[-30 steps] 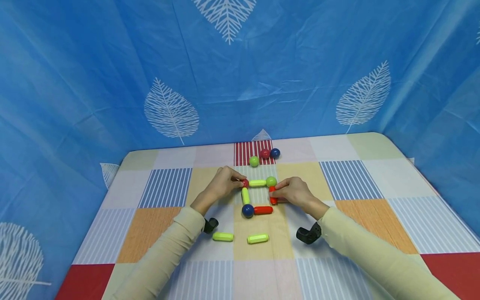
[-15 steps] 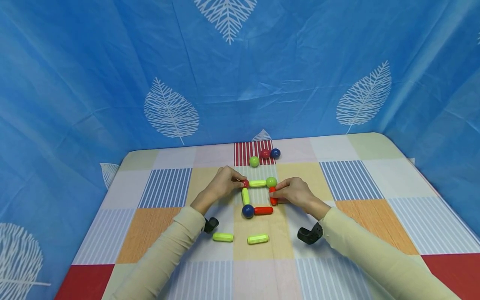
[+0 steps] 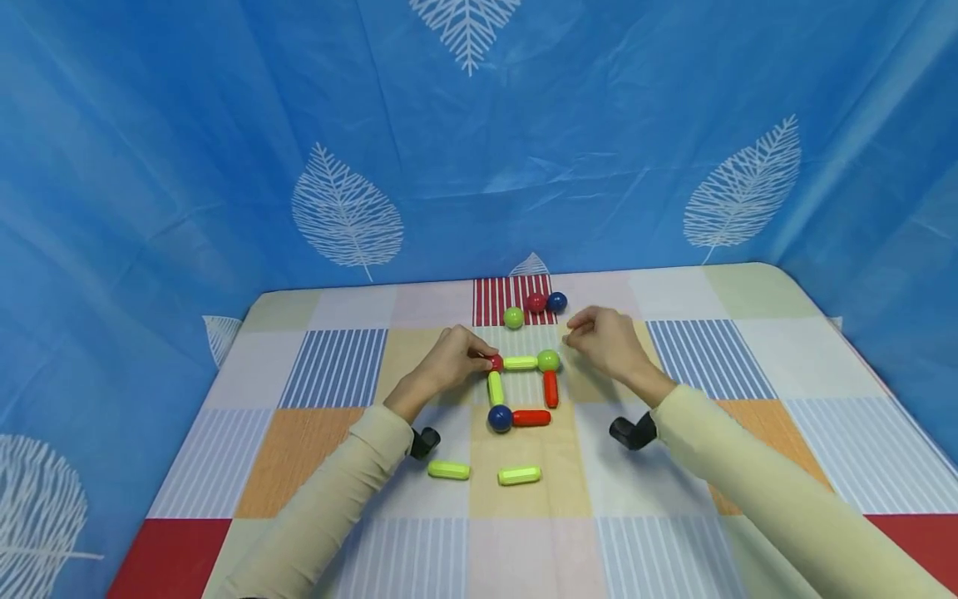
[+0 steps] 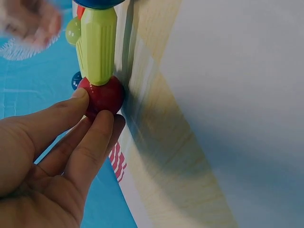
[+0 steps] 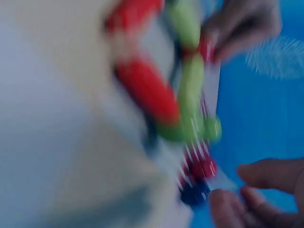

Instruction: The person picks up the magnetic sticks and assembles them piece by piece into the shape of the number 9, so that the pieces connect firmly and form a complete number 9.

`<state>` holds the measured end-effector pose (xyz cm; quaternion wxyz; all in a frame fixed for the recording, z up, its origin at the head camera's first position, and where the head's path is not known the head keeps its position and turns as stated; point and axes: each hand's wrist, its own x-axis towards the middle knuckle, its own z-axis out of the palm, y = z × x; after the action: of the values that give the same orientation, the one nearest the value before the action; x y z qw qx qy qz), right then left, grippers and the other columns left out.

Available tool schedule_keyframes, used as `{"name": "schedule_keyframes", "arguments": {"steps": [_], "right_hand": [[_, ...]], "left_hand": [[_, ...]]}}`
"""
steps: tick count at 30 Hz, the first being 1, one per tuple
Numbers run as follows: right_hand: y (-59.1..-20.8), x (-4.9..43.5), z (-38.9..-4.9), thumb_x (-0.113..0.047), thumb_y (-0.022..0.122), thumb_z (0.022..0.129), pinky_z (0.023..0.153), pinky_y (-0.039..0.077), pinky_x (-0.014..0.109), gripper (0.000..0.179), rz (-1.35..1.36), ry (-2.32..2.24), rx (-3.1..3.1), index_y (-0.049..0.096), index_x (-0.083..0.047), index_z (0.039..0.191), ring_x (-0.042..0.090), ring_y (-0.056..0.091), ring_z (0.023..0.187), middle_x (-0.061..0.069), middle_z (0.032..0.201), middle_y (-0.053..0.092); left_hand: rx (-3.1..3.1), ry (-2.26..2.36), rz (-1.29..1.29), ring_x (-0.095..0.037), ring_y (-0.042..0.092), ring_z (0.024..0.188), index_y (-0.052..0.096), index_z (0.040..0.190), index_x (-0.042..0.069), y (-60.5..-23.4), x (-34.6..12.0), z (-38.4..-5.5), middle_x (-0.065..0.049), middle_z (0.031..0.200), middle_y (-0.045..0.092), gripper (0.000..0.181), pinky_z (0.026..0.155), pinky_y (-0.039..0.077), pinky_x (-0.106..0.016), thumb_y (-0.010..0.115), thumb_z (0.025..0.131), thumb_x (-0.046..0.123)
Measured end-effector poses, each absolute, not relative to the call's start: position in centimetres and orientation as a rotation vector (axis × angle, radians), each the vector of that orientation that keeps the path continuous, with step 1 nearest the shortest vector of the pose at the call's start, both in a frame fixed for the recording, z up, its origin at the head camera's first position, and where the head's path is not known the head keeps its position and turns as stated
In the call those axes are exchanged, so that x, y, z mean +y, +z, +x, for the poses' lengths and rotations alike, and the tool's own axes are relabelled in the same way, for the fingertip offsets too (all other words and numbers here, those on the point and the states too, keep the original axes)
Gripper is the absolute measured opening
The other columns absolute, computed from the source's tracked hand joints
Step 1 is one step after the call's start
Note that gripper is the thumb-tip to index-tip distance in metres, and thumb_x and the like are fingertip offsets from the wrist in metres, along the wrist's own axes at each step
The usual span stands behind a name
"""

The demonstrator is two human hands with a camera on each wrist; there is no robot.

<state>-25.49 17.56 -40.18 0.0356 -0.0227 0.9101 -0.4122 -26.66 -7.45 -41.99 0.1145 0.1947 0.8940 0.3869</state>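
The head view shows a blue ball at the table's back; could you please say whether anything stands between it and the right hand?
Nothing visible does. There, only tablecloth shows between the right hand and that blue ball. The back red ball lies left of it, away from the hand.

Red ball (image 4: 103, 97) pinched in our left hand (image 3: 451, 359), touching two lime sticks (image 3: 520, 363); green ball (image 3: 549, 360) near our right hand (image 3: 609, 343), untouched.

Left hand (image 3: 455, 359) is set in a pinch; right hand (image 3: 609, 343) is held apart, fingers (image 5: 227, 204) loosely bent; sleeved forearms (image 3: 329, 503) are stretched behind both.
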Motion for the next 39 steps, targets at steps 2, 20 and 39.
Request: {"name": "schedule_keyframes", "arguments": {"steps": [2, 20, 39], "right_hand": [[-39.5, 18.0, -27.3, -0.008, 0.066, 0.091, 0.080, 0.055, 0.041, 0.026, -0.182, -1.164, 2.952, 0.065, 0.008, 0.112, 0.031, 0.068, 0.091, 0.022, 0.102, 0.070], [-42.5, 17.6, -33.0, -0.009, 0.062, 0.095, 0.104, 0.042, 0.051, 0.041, -0.196, -0.915, 2.923, 0.055, 0.010, 0.131, 0.041, 0.051, 0.124, 0.028, 0.131, 0.057], [-41.8, 21.6, -31.4, -0.004, 0.059, 0.094, 0.103, 0.042, 0.054, 0.035, -0.085, -0.860, 2.953, 0.059, 0.013, 0.125, 0.047, 0.049, 0.122, 0.032, 0.127, 0.057]], "left_hand": [[2.624, 1.130, 0.574, -0.022, 0.068, 0.097, 0.073, 0.108, -0.001, -41.9, -7.3, -26.7, -0.013, 0.102, 0.074, 0.021, 0.081, 0.056, -0.029, 0.071, 0.087, -0.002], [2.594, 1.128, 0.573, -0.022, 0.067, 0.096, 0.074, 0.107, -0.001, -42.4, -7.0, -25.9, -0.012, 0.102, 0.074, 0.020, 0.078, 0.055, -0.026, 0.072, 0.087, -0.001], [2.625, 1.128, 0.581, -0.023, 0.068, 0.094, 0.075, 0.105, -0.002, -41.7, -7.2, -26.3, -0.013, 0.099, 0.074, 0.019, 0.077, 0.056, -0.028, 0.072, 0.086, -0.003]]}}
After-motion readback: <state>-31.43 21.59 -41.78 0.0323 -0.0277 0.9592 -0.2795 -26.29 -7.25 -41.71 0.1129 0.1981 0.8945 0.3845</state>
